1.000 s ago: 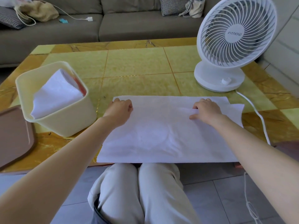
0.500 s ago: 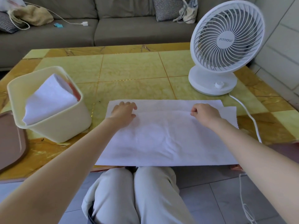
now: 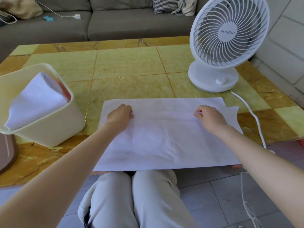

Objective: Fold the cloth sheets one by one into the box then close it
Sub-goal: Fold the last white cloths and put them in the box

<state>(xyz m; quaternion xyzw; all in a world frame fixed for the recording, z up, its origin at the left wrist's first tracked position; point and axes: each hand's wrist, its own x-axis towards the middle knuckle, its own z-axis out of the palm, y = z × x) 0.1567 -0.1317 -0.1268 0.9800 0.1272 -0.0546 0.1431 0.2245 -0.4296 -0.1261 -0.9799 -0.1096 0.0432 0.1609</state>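
**Inspector:** Report from the near edge outward.

**Operator:** Nearest my feed, two knees in pale grey trousers [image 3: 131, 199] sit under the table edge. On the green-and-amber tiled table [image 3: 128, 63] I see one white rectangular cloth sheet [image 3: 164, 142] lying flat, its near edge overhanging the table. The left hand [image 3: 120, 116] and the right hand [image 3: 209, 117] both rest on the sheet's far part, fingers curled shut, each pinching a fold of the cloth.

**Inspector:** The container?

**Operator:** One cream plastic box [image 3: 49, 127], open, stands left of the sheet and apart from it. Inside, one white folded cloth [image 3: 36, 101] leans, with something red [image 3: 65, 91] behind it. One brown lid [image 3: 6, 150] lies at the left border, just beside the box.

**Inspector:** Obstructions?

**Operator:** One white round desk fan [image 3: 227, 40] stands far right; its single white cord [image 3: 251, 112] runs past the sheet's right corner. Beyond the table, one grey sofa [image 3: 115, 25].
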